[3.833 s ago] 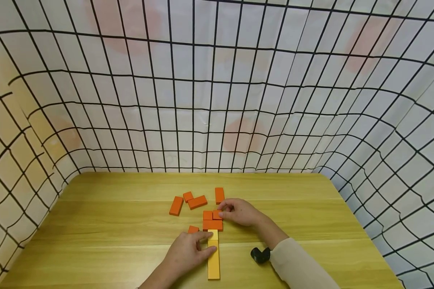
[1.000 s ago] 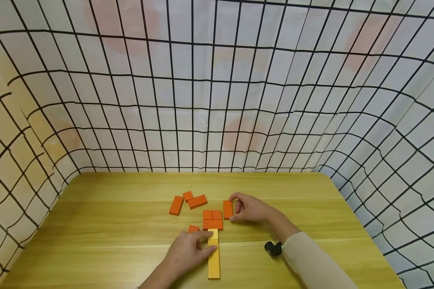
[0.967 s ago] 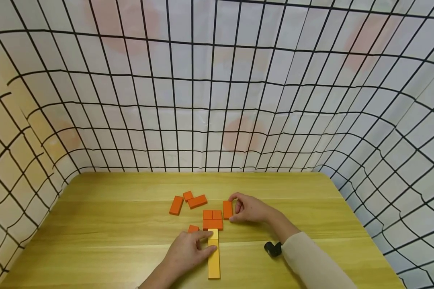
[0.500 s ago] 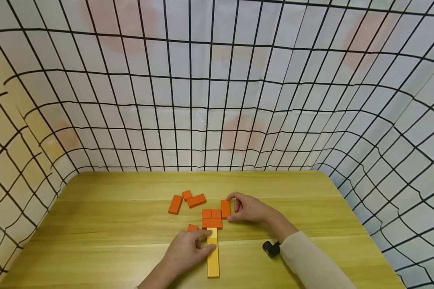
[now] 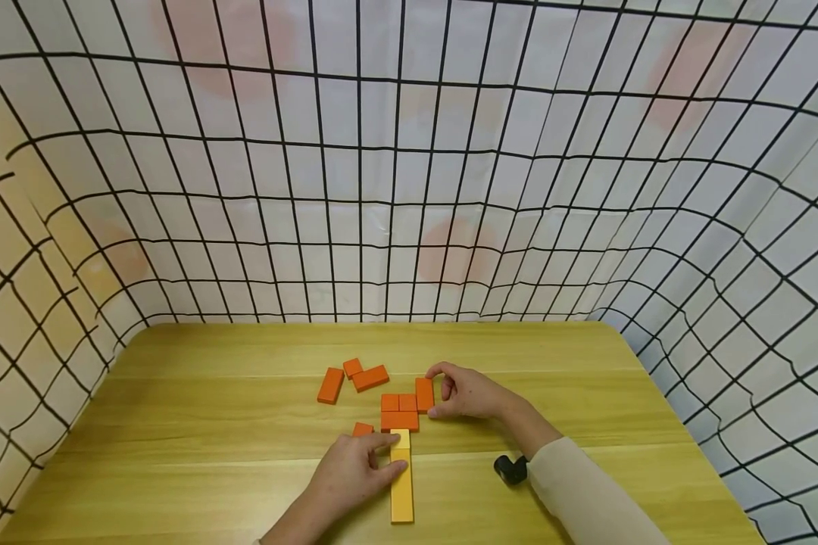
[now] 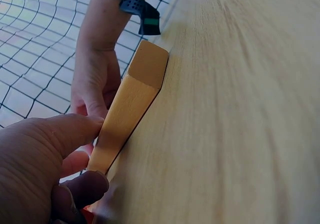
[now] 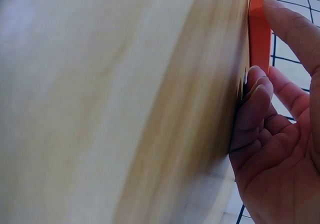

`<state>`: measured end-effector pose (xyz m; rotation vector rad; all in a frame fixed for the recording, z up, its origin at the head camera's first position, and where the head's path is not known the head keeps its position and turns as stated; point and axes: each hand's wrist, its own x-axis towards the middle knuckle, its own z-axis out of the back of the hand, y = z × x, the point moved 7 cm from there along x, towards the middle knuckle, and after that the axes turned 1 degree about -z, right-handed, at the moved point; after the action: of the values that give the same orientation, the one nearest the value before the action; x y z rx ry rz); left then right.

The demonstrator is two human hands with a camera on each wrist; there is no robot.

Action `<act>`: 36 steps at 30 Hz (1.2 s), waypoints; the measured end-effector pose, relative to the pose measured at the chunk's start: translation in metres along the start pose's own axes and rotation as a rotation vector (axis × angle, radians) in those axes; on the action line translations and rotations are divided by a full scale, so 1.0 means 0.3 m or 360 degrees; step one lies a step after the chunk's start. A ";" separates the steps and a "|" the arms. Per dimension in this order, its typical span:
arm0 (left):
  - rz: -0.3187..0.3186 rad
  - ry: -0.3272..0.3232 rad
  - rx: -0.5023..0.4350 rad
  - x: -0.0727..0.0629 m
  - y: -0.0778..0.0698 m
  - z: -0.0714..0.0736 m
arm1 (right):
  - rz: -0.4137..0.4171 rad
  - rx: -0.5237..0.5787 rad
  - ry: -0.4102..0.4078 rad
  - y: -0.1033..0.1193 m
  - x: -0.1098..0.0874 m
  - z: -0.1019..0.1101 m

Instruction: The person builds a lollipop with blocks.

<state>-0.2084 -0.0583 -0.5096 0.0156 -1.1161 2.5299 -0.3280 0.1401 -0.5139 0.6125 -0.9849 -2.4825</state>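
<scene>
Two yellow blocks lie end to end on the tabletop (image 5: 211,424), whose plank-lined wood grain looks faintly glossy: a long, smooth, straight-edged bar (image 5: 402,499) and, at its far end, a small yellow block (image 5: 400,435). Just beyond the bar's far end lies a crosswise orange block (image 5: 399,421), with two square orange blocks (image 5: 390,403) side by side against its far edge. Beyond the bar and slightly to its right, an oblong orange block (image 5: 424,396) lies lengthwise, just beside the nearer square.

The right hand (image 5: 470,393), beyond the bar and to its right, pinches this oblong lightly by its ends, index finger at the far end and thumb at the near one. The left hand (image 5: 348,469), left of the bar, has its thumb and index finger parted, the thumb touching the bar and the index finger the small yellow block.

Another orange block (image 5: 362,429) peeps out by the left hand, left of the bar's far end. Three loose, flat-faced orange blocks (image 5: 330,386) lie farther beyond the bar, to its left.
</scene>
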 end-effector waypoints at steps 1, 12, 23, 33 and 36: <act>0.0001 0.0001 0.0000 0.001 0.000 -0.001 | 0.0000 0.0003 0.0001 0.000 0.000 0.000; -0.0012 0.0003 -0.0004 0.001 -0.003 0.000 | -0.0022 -0.0005 -0.0004 0.000 -0.002 -0.002; -0.0003 -0.0003 -0.0026 -0.003 -0.001 0.005 | -0.0023 0.0032 -0.0007 -0.004 -0.004 -0.003; 0.0345 -0.0190 0.0175 0.000 0.067 0.111 | -0.0034 0.0049 -0.0002 0.003 -0.010 -0.003; 0.0479 -0.0195 0.0223 -0.002 0.093 0.136 | -0.0042 0.0055 -0.0005 0.002 -0.011 -0.003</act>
<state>-0.2229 -0.1048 -0.5017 0.0430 -1.0510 2.9069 -0.3247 0.1409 -0.5132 0.6371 -1.0295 -2.4948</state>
